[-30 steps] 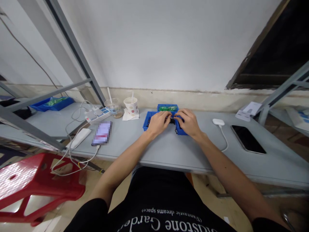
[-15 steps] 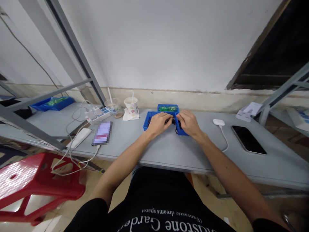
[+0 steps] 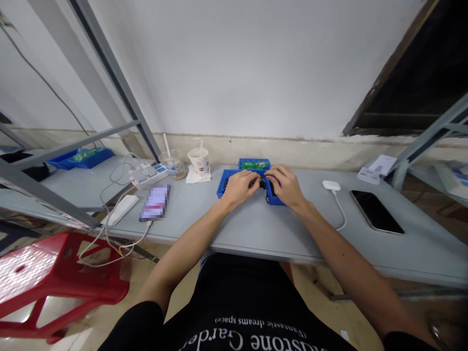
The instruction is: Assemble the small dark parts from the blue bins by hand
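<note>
My left hand (image 3: pixel 242 188) is over a blue bin (image 3: pixel 222 184) with small dark parts in it, its fingertips closed on something too small to make out. Just to the right, my right hand (image 3: pixel 285 185) is above a second blue bin (image 3: pixel 275 199), fingers bent and thumb close to the fingertips; what they pinch, if anything, is hidden. Small black pieces (image 3: pixel 262 184) show between the two hands, near the left fingertips. Behind them stands a third blue bin (image 3: pixel 255 161) holding green pieces (image 3: pixel 252 165).
Left on the table are a paper cup (image 3: pixel 199 161), a plastic cup (image 3: pixel 174 165), a power strip (image 3: pixel 153 174) and a phone (image 3: pixel 155 202) on a cable. To the right lie a white earphone case (image 3: pixel 331 185) and a dark phone (image 3: pixel 376 210). A red stool (image 3: pixel 47 273) stands lower left.
My right hand has shifted slightly left, its fingertips moving over the edge between the bins. My left hand stays nearly in place.
</note>
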{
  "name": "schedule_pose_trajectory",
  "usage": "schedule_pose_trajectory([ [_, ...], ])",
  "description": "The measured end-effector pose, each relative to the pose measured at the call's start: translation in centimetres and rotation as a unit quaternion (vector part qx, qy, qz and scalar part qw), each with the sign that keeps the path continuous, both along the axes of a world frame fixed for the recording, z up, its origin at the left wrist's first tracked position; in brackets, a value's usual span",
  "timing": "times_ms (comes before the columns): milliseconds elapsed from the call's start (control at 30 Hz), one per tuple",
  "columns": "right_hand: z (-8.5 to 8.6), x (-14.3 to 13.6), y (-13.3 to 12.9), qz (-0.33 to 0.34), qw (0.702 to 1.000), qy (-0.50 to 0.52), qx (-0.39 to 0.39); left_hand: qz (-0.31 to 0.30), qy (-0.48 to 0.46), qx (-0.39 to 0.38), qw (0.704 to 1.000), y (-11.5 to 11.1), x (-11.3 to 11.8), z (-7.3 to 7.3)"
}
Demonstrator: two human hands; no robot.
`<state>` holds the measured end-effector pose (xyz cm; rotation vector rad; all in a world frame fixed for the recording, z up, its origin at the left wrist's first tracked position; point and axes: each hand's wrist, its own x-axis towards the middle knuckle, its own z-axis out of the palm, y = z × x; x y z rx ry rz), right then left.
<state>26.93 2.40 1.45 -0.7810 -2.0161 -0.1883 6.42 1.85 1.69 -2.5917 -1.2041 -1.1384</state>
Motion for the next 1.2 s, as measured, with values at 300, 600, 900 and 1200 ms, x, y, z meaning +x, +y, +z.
schedule_pose_trajectory([
  [300,-0.12,-0.01,0.08,0.015,1.000,0.007,0.006,-0.003,-0.002,-0.005,1.000,0.03,0.02,-0.08],
  [600,-0.41,-0.20,0.31,0.009,0.998,-0.050,-0.040,-0.028,0.006,-0.016,0.999,0.03,0.15,-0.28],
  [900,-0.41,-0.40,-0.05,-0.019,0.999,-0.018,-0.034,-0.040,0.025,-0.034,0.998,-0.04,0.21,-0.42],
  [1200,-0.63,-0.26,0.06,0.022,0.998,-0.021,-0.046,0.009,-0.005,-0.029,1.000,-0.35,0.31,0.07],
])
